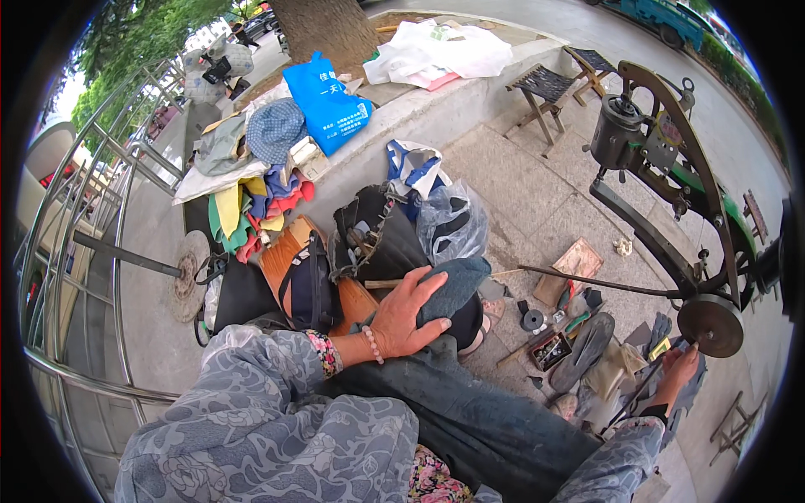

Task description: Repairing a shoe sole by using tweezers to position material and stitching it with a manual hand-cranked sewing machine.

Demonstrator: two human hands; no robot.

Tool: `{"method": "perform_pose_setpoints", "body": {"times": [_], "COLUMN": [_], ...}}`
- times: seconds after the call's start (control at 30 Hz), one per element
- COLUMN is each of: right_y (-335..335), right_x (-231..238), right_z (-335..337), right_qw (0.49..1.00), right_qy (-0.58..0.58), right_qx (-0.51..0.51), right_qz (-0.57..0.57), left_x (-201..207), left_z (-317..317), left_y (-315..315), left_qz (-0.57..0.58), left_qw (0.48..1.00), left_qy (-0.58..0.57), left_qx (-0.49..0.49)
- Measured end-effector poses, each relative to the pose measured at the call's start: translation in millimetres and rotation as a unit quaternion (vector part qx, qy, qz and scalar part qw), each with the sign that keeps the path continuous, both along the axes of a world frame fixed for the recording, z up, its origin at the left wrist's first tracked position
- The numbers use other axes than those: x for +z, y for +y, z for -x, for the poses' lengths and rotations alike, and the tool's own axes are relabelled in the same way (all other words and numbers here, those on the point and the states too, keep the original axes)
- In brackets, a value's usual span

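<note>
A grey-blue, round-ended piece of cloth (459, 289), possibly a shoe part, sits over my lap. Its exact kind is unclear. My left hand (401, 318), a bead bracelet at its wrist, grips it between the thumb and the fingers. At the right, my right hand (677, 373) is closed at the lower rim of a dark round hand wheel (710, 325). That wheel belongs to a hand-cranked shoe-patching machine (671, 159), whose long arm reaches to the left. A dark apron (470, 402) covers my legs.
Near my feet lie a dark shoe sole (583, 352), a small parts box (550, 350) and a tape roll (532, 319). A black tool bag (377, 230) stands ahead, beside a clear plastic bag (453, 222). Folding stools (543, 88) are farther off; a metal railing (126, 251) runs left.
</note>
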State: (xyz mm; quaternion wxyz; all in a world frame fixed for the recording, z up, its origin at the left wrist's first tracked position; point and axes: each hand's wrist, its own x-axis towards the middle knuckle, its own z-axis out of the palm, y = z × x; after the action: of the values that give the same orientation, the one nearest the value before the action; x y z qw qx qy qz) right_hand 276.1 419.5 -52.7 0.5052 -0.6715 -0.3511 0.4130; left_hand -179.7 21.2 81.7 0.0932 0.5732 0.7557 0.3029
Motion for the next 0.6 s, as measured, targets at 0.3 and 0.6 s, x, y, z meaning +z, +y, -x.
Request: {"method": "perform_pose_setpoints", "body": {"times": [0.3,0.6], "right_y": [2.5,5.7], "right_x": [-1.9,-8.8], "right_z": [-5.4,-11.8], "right_qw": [1.000,1.000], "right_qy": [-0.005,-0.008], "right_qx": [-0.003,0.007], "right_qz": [0.015,0.003], "left_x": [-0.2,-1.5], "left_z": [0.2,1.1], "left_y": [1.4,2.4], "left_qz": [-0.003,-0.011], "left_qw": [1.000,1.000], "left_qy": [-0.004,-0.002], "left_qx": [-0.003,-0.007]}}
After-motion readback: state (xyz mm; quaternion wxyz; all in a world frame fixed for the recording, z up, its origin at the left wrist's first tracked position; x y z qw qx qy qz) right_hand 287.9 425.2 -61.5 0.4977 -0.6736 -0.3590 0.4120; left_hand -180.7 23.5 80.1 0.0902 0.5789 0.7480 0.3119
